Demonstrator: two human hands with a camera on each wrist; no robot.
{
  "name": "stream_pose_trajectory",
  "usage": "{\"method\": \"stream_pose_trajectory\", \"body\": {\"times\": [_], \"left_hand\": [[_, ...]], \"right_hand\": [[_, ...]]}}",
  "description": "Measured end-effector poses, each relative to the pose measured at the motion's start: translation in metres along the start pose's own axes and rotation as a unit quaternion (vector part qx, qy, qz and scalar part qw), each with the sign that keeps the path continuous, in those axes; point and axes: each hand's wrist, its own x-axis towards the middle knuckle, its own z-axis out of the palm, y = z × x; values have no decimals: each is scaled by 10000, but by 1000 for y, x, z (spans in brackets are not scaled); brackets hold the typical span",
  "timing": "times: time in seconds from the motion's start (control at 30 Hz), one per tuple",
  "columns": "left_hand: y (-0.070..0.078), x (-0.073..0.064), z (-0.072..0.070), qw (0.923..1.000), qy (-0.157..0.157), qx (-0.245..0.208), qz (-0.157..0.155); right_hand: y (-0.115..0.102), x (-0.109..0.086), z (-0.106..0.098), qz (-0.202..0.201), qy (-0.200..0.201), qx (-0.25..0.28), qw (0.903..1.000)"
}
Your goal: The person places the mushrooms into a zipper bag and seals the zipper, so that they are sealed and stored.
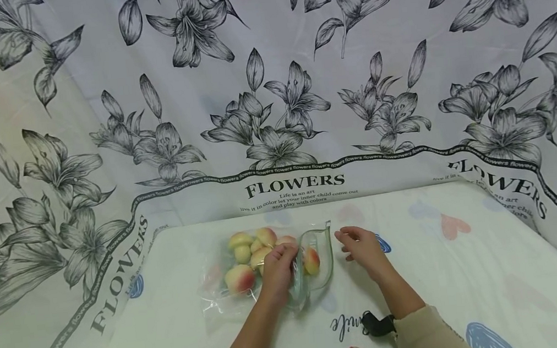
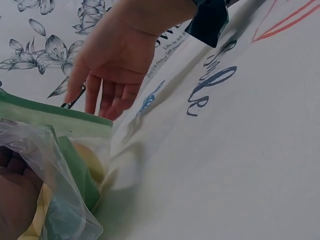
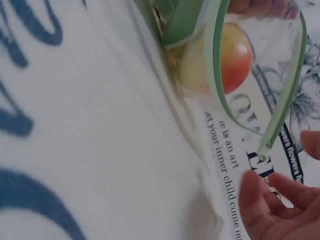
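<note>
A clear plastic zip bag (image 1: 332, 255) with a pale green rim lies on its side, its mouth facing right and gaping. Inside are several yellow fruits (image 1: 240, 278) with red blush; one (image 3: 236, 60) sits close to the mouth in the right wrist view. My left hand (image 1: 278, 271) grips the bag's upper film near the mouth, fingers curled; in the left wrist view plastic partly covers this hand (image 2: 19, 200). Just right of the rim's corner is my right hand (image 1: 365, 250), fingers loosely bent, with nothing in them. The right wrist view shows these fingers (image 3: 250, 192) apart from the rim.
A white cloth (image 1: 446, 270) printed with hearts and the word "Smile" covers the table. Behind and at both sides hangs a curtain (image 1: 295, 139) with black lily drawings. Black straps (image 1: 378, 324) circle the wrists at the beige sleeves (image 1: 429, 335).
</note>
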Motion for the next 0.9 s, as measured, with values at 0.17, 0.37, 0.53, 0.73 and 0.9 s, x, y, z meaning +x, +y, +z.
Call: {"method": "stream_pose_trajectory", "body": {"times": [0.17, 0.37, 0.53, 0.73, 0.9], "left_hand": [[-5, -3, 3, 9893, -561, 1288, 393], [-11, -11, 10, 9277, -1852, 3094, 968], [-11, -19, 19, 8701, -2259, 4194, 1268], [-10, -26, 25, 8564, -2283, 4529, 970], [-14, -24, 23, 8634, -2227, 4486, 611]], "right_hand": [[9, 3, 1, 660, -595, 794, 9929], [14, 2, 0, 794, -581, 944, 9907], [16, 3, -3, 631, -355, 884, 9934], [17, 6, -5, 476, -223, 860, 9949], [19, 10, -6, 402, -189, 957, 9944]]}}
